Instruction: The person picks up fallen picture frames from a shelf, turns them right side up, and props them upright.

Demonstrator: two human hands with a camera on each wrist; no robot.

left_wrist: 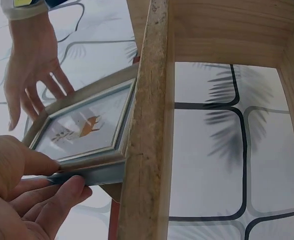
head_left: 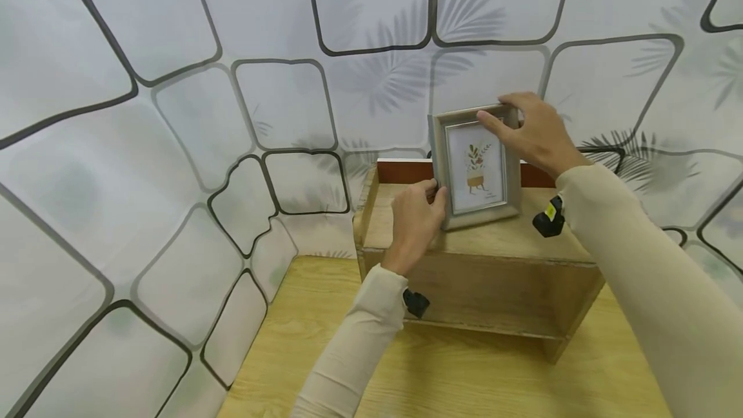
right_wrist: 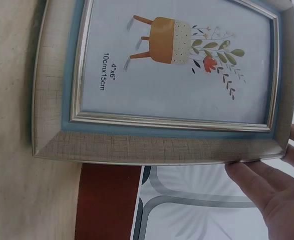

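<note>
A beige picture frame [head_left: 512, 173] with a potted-plant print stands slightly tilted at the top of a small wooden shelf unit [head_left: 548, 228]. Whether its lower edge fully touches the board I cannot tell. The left hand [head_left: 415, 221] pinches the frame's left side low down; the left wrist view shows its thumb [left_wrist: 44, 164] in front and fingers behind. At the upper right corner is the right hand [head_left: 542, 131], its fingertips [right_wrist: 237, 170] touching the frame's edge. In the left wrist view those fingers look fairly straight, the thumb apart from the frame.
The shelf unit has an open compartment below and a reddish-brown back strip [head_left: 403, 171]. It stands on a yellow wood-grain surface [head_left: 313, 315]. Patterned wall covering [head_left: 383, 92] rises close behind, with a corner on the left.
</note>
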